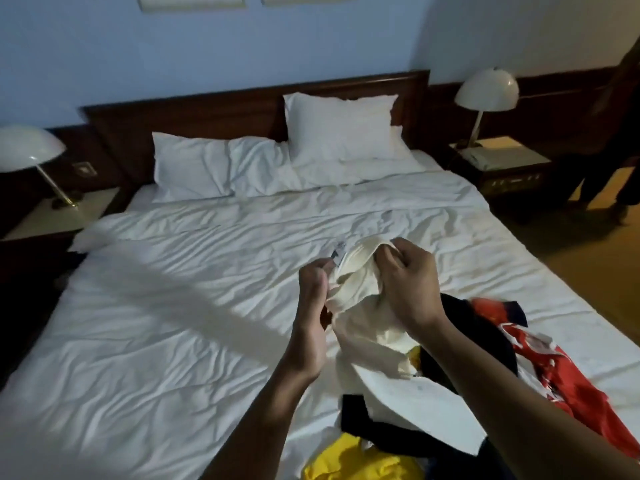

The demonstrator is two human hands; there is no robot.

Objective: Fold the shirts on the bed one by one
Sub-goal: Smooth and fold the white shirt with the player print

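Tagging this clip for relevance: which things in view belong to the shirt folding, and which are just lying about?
Job: cream shirt gripped by left hand and right hand; red shirt, yellow shirt, black garment in the pile; bed.
Lying about: pillows, left lamp, right lamp, right nightstand.

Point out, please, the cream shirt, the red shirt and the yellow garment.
cream shirt (367, 306), head view, bunched fabric below the collar
red shirt (568, 382), head view, its red body
yellow garment (349, 460), head view, its crumpled middle

- cream shirt (360, 296), plain, between both hands
- red shirt (561, 372), white markings, right of right hand (408, 285)
- yellow garment (349, 459), below left hand (313, 292)
- bed sheet (166, 323) white
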